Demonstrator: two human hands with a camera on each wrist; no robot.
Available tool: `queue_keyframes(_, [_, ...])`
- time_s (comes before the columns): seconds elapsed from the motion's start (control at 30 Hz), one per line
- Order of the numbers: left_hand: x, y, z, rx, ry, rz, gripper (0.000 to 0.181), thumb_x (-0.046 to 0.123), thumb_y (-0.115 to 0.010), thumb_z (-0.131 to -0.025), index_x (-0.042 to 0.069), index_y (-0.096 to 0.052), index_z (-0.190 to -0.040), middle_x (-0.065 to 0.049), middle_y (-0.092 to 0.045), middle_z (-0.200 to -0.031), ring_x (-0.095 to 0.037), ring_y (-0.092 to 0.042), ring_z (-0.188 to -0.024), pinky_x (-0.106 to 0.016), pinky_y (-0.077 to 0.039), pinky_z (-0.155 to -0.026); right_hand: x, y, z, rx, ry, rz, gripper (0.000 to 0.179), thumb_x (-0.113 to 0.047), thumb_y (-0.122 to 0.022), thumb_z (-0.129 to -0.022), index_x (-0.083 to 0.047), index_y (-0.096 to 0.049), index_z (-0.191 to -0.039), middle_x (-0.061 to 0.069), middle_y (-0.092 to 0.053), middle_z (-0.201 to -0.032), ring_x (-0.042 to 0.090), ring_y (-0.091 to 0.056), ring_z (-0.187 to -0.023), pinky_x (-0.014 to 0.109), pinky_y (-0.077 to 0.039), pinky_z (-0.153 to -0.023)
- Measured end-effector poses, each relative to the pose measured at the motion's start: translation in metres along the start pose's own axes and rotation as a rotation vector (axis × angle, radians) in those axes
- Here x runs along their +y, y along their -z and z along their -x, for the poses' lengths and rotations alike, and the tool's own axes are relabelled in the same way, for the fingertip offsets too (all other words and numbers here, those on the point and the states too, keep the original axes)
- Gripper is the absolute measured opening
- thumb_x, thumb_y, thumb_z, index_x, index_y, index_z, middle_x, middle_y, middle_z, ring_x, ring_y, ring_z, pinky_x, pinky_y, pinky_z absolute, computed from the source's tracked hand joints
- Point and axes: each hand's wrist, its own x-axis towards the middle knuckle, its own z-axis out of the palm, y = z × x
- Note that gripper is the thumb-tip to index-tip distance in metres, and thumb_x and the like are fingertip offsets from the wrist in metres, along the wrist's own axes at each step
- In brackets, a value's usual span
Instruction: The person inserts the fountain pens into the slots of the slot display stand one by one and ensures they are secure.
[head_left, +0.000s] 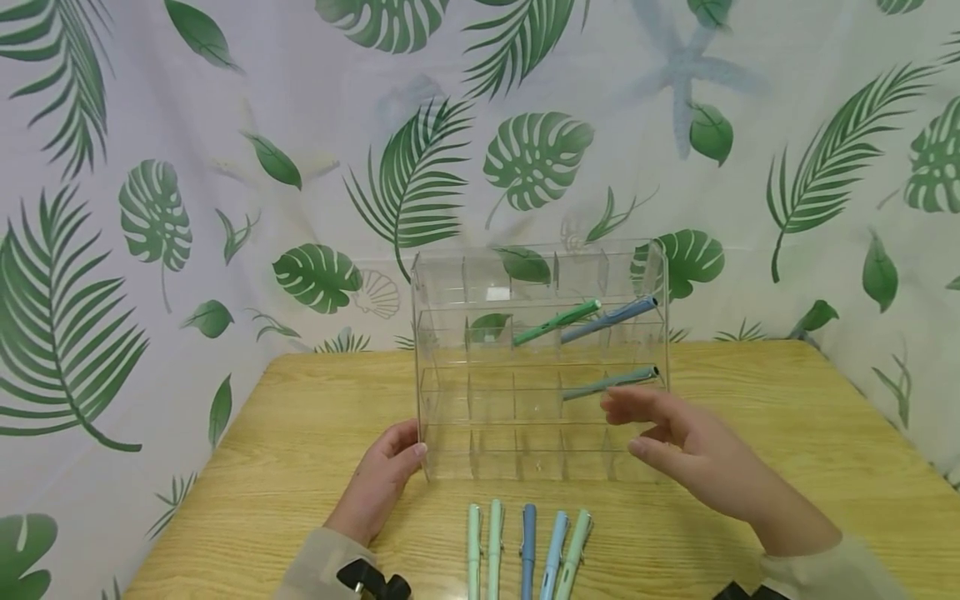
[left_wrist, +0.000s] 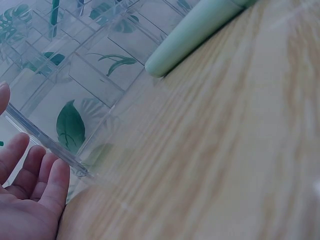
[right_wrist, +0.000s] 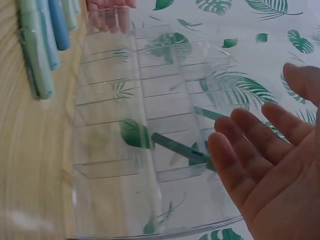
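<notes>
A clear acrylic rack (head_left: 491, 425) with rows of small compartments stands upright on the table. My left hand (head_left: 381, 479) grips its lower left edge, thumb in front and fingers behind. My right hand (head_left: 697, 454), fingers extended and nothing held, hovers before the rack's right side. Closest to its fingertips is a grey-green pen (head_left: 600, 387) lying slanted in a lower row; the right wrist view has this pen (right_wrist: 180, 148) just beyond the fingers. One row higher, a green pen (head_left: 557, 322) and a blue pen (head_left: 609, 320) lean in neighbouring compartments.
Several capped pens lie side by side on the wooden table (head_left: 300, 467) before the rack: light green pens (head_left: 495, 542), a dark blue pen (head_left: 528, 546) and a light blue pen (head_left: 555, 550). A leaf-patterned cloth (head_left: 300, 100) hangs behind the table.
</notes>
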Motion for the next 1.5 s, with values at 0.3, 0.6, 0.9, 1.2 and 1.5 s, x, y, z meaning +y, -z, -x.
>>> queue_keyframes(0.3, [-0.001,0.003,-0.003,-0.014,-0.02,0.005,0.047,0.005,-0.056,-0.103,-0.002,-0.043,-0.147,-0.022,-0.046,-0.146,-0.034,-0.044,-0.134,-0.042,-0.038,-0.11,0.019,-0.014,0.009,-0.156,-0.021,-0.077,0.041,-0.015,-0.059,-0.104,-0.015,-0.053,-0.144,0.0,-0.06,-0.136,0.015,-0.059,-0.118,0.033,-0.055,-0.088])
queue_keyframes(0.6, [-0.003,0.004,-0.002,-0.015,-0.016,0.01,0.048,0.005,-0.056,-0.102,-0.003,-0.042,-0.147,-0.023,-0.046,-0.146,-0.034,-0.043,-0.134,-0.044,-0.036,-0.112,0.033,-0.028,0.01,-0.251,0.019,-0.112,0.042,-0.011,-0.056,-0.105,-0.02,-0.052,-0.145,0.003,-0.059,-0.138,0.023,-0.057,-0.123,0.032,-0.053,-0.092])
queue_keyframes(0.9, [-0.001,0.002,-0.002,-0.013,-0.012,0.009,0.047,0.005,-0.056,-0.102,-0.003,-0.043,-0.147,-0.023,-0.046,-0.146,-0.034,-0.044,-0.134,-0.043,-0.037,-0.111,0.042,-0.04,0.012,-0.353,-0.046,-0.123,0.04,-0.014,-0.056,-0.105,-0.017,-0.053,-0.145,0.012,-0.057,-0.14,0.027,-0.057,-0.122,0.034,-0.051,-0.094])
queue_keyframes(1.2, [-0.002,0.002,0.0,-0.01,-0.023,-0.007,0.05,0.007,-0.057,-0.102,-0.005,-0.041,-0.147,-0.025,-0.045,-0.145,-0.035,-0.043,-0.133,-0.04,-0.04,-0.109,0.053,-0.049,0.014,-0.439,-0.11,-0.14,0.043,-0.022,-0.06,-0.104,-0.007,-0.053,-0.144,0.011,-0.058,-0.14,0.025,-0.057,-0.125,0.032,-0.051,-0.095])
queue_keyframes(1.5, [-0.003,0.002,-0.002,0.005,-0.011,-0.004,0.049,0.007,-0.059,-0.102,-0.003,-0.043,-0.147,-0.021,-0.048,-0.144,-0.032,-0.045,-0.133,-0.047,-0.035,-0.112,0.062,-0.058,0.016,-0.449,-0.131,-0.101,0.045,-0.031,-0.064,-0.101,-0.013,-0.055,-0.141,0.002,-0.058,-0.139,0.018,-0.054,-0.128,0.027,-0.046,-0.102])
